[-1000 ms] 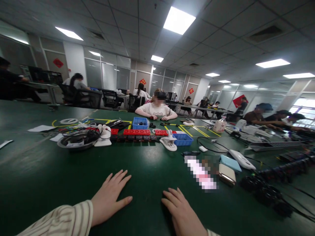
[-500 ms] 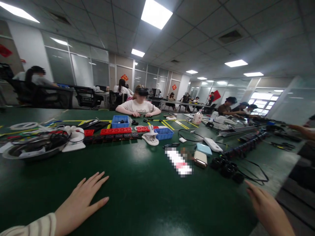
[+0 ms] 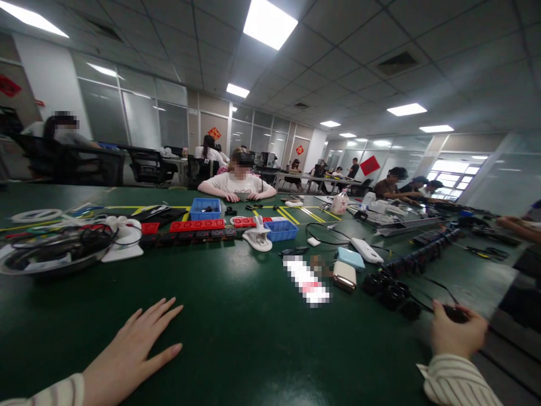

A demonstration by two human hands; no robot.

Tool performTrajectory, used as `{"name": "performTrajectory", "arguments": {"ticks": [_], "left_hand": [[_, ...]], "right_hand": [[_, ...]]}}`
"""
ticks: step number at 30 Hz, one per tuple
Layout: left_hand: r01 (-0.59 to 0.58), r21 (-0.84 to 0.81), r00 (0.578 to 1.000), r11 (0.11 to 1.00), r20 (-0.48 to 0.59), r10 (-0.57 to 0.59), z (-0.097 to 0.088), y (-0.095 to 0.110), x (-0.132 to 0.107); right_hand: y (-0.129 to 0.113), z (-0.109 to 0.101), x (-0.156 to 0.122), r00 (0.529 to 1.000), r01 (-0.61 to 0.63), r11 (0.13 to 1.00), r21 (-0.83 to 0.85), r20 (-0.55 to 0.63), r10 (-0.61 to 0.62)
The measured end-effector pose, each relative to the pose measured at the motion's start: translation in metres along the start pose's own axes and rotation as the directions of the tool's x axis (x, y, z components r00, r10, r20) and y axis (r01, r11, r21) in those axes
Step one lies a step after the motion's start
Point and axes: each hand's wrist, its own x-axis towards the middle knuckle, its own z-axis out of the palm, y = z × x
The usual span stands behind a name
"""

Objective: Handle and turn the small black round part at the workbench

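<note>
My left hand lies on the green tabletop at the lower left, palm down, with its fingers spread and nothing in it. Near the right edge of the table, the fingers of my right hand are curled round a small black object with a cable. Its kind is hard to tell, as the fingers cover part of it. A thin black lead runs from it towards a cluster of black rounded parts just left of this hand.
A power bank, a light blue case and a white device lie mid-right. Further back are red sockets, blue bins and a white clamp. A metal bowl of cables stands left. A person sits opposite.
My right hand has turned and closed round the black object, lifting its cable a little. My left hand stays flat, only shifted slightly left in view.
</note>
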Motion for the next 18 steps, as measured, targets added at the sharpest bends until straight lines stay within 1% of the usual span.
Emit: {"name": "performTrajectory", "arguments": {"ticks": [4, 9, 11, 14, 18], "left_hand": [[0.029, 0.028, 0.998, 0.999, 0.058, -0.031, 0.003, -0.004, 0.001], [0.024, 0.016, 0.999, 1.000, 0.045, -0.025, 0.003, -0.002, 0.000], [0.030, 0.004, 0.999, 1.000, 0.039, -0.030, 0.002, -0.001, 0.000], [0.028, -0.012, 0.999, 1.000, 0.016, -0.028, -0.001, 0.002, -0.001], [0.035, -0.019, 0.999, 0.999, 0.012, -0.035, -0.006, 0.008, -0.002]], "right_hand": [[-0.006, -0.007, -0.008, 0.995, 0.060, 0.998, -0.017, 0.078, -0.059], [-0.010, -0.005, -0.012, 0.970, 0.147, 0.988, -0.052, 0.203, -0.134], [-0.006, -0.002, -0.010, 0.946, 0.173, 0.983, -0.069, 0.289, -0.146], [0.002, 0.003, -0.006, 0.898, 0.232, 0.968, -0.093, 0.403, -0.177], [0.014, 0.009, 0.001, 0.856, 0.331, 0.934, -0.134, 0.460, -0.237]]}}
